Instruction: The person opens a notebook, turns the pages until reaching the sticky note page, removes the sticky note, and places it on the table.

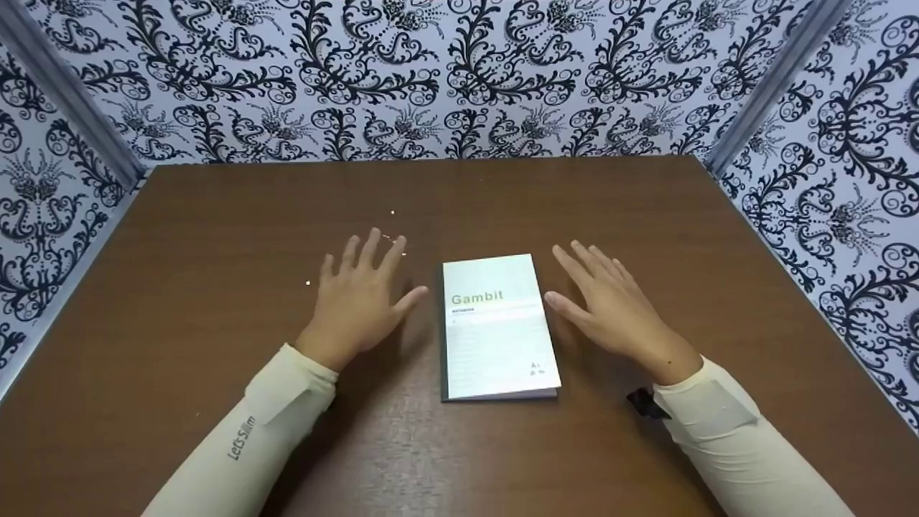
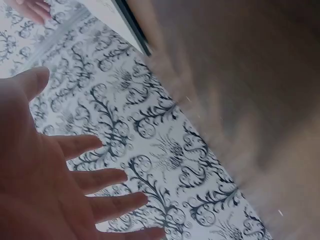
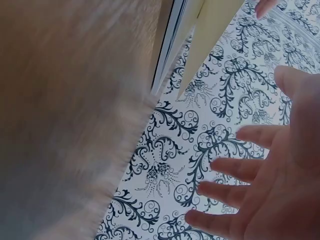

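Cream sleeves (image 1: 266,424), foremost, flanking the near end of a white-fronted notebook (image 1: 502,345) flat on a brown tabletop (image 1: 467,467), "Gambit" in green, dark spine (image 1: 444,337) at left, cover (image 1: 488,276) slightly lifted from the pages (image 1: 540,394). Left of the notebook, left hand (image 1: 359,301), back up, fingers straight, fanned wide; just right of it, right hand (image 1: 617,309), fingers straight, parted.

- "Gambit", green, on notebook (image 1: 499,348) cover
- tiny dark line under it, maybe "NOTEBOOK", blurred
- lower right of cover: "A" plus unclear marks
- "Let's Slim", dark, on left sleeve (image 1: 262,434)
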`<state>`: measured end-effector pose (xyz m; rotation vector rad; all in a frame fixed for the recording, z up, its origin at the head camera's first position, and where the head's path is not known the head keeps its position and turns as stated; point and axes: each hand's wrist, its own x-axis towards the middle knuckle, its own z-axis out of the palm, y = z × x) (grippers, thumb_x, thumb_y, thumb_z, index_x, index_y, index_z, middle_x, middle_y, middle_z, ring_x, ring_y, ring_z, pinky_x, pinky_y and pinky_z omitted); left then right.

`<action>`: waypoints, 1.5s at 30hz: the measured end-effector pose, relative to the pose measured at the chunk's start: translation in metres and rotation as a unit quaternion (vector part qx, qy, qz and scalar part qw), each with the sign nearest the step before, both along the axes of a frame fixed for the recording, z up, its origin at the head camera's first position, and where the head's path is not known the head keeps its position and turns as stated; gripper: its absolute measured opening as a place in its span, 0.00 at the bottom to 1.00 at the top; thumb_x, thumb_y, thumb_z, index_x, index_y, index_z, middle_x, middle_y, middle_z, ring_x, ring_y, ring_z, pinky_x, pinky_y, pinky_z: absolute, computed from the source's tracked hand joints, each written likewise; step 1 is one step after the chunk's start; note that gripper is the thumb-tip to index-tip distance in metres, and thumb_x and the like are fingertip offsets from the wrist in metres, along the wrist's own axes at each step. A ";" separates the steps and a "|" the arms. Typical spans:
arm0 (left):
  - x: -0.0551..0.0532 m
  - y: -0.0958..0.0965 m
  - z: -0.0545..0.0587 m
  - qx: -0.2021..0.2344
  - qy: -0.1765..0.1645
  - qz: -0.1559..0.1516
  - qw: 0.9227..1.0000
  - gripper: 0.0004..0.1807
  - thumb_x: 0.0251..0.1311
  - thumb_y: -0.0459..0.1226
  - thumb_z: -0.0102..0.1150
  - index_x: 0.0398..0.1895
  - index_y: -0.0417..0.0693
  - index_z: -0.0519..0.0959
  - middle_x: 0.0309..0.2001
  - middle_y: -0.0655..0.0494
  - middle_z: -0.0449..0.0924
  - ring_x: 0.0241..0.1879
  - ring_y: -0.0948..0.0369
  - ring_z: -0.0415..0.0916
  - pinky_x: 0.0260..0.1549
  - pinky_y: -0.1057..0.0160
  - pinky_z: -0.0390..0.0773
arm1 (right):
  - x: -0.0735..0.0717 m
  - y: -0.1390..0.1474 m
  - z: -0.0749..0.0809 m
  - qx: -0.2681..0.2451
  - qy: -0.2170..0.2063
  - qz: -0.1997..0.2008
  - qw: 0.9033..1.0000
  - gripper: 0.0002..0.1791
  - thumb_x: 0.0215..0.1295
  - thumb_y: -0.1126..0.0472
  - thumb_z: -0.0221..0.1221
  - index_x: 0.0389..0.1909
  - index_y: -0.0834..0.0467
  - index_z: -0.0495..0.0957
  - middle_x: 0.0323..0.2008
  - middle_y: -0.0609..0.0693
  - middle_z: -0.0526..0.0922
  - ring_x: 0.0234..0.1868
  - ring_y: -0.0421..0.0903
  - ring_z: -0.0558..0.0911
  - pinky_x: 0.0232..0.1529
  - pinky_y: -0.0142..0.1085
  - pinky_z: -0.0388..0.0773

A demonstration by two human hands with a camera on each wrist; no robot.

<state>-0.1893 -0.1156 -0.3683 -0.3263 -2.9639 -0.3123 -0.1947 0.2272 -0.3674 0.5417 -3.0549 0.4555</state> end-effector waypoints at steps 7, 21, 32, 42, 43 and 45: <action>0.015 0.033 0.005 -0.006 0.050 -0.050 0.997 0.34 0.65 0.61 0.54 0.69 0.55 0.71 0.66 0.45 0.74 0.62 0.44 0.74 0.54 0.38 0.75 | 0.007 0.000 0.003 0.005 0.001 0.027 1.000 0.33 0.75 0.44 0.51 0.75 0.53 0.62 0.75 0.59 0.63 0.76 0.61 0.61 0.75 0.61 0.49; 0.054 0.067 0.005 -0.077 0.089 -0.158 0.980 0.38 0.56 0.67 0.59 0.63 0.54 0.76 0.52 0.48 0.82 0.44 0.48 0.84 0.39 0.45 0.82 | 0.020 0.003 -0.006 0.019 -0.003 0.064 0.998 0.26 0.72 0.55 0.54 0.68 0.60 0.72 0.66 0.60 0.75 0.68 0.60 0.74 0.65 0.57 0.70; 0.062 0.071 -0.011 -0.134 0.061 -0.162 0.976 0.48 0.45 0.69 0.66 0.67 0.55 0.72 0.57 0.47 0.80 0.34 0.48 0.84 0.27 0.52 0.78 | 0.021 0.002 -0.013 0.040 -0.021 0.096 0.994 0.28 0.70 0.52 0.58 0.69 0.57 0.72 0.67 0.60 0.75 0.68 0.60 0.74 0.64 0.57 0.71; 0.059 0.072 -0.015 -0.138 -0.010 -0.173 0.975 0.52 0.46 0.71 0.64 0.72 0.55 0.67 0.60 0.44 0.78 0.39 0.46 0.84 0.33 0.49 0.81 | 0.021 0.002 -0.013 0.062 -0.045 0.105 0.992 0.32 0.71 0.46 0.57 0.70 0.58 0.70 0.69 0.60 0.71 0.69 0.60 0.72 0.64 0.57 0.71; 0.059 0.071 -0.016 -0.137 -0.010 -0.177 0.975 0.51 0.47 0.71 0.64 0.71 0.54 0.68 0.59 0.44 0.79 0.38 0.46 0.84 0.32 0.49 0.80 | 0.020 0.002 -0.013 0.062 -0.049 0.109 0.991 0.32 0.71 0.46 0.57 0.70 0.58 0.70 0.70 0.59 0.70 0.70 0.60 0.72 0.64 0.57 0.71; 0.059 0.071 -0.016 -0.137 -0.009 -0.182 0.974 0.50 0.48 0.70 0.63 0.70 0.53 0.69 0.55 0.45 0.80 0.36 0.47 0.84 0.30 0.50 0.80 | 0.020 0.003 -0.015 0.059 -0.059 0.117 0.990 0.32 0.71 0.45 0.57 0.70 0.58 0.69 0.72 0.59 0.69 0.71 0.59 0.70 0.65 0.57 0.70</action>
